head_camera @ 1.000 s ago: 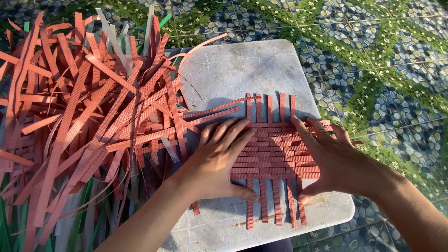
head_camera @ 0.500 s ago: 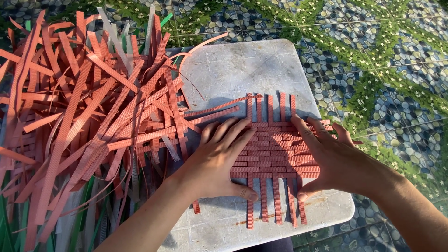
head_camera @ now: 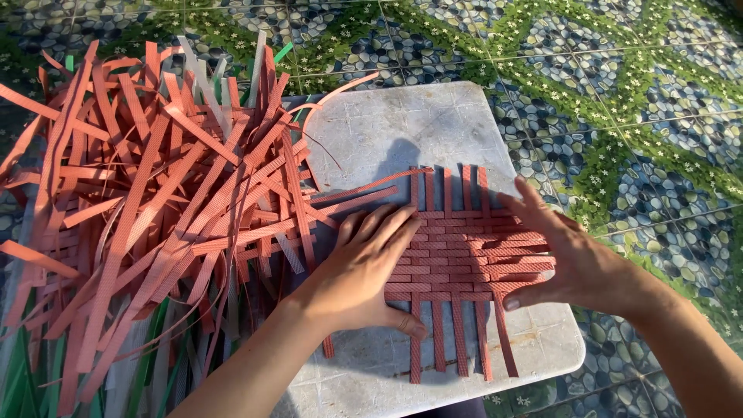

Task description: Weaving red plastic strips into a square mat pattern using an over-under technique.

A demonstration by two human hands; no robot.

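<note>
Right hand (head_camera: 576, 259) has slid slightly outward along the woven mat (head_camera: 464, 255)

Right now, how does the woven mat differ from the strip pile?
The mat is flat and interlaced on the slab, with both hands on it; the pile is loose, tangled and untouched. The mat is all red; the pile mixes in green and pale strips. Both are flat red strips.

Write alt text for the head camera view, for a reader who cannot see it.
Two bare hands press flat on a small woven mat of reddish-brown strips lying on a pale square board: the left hand on its left edge, the right hand on its right. A loose pile of strips lies left, over a patterned floor.
</note>
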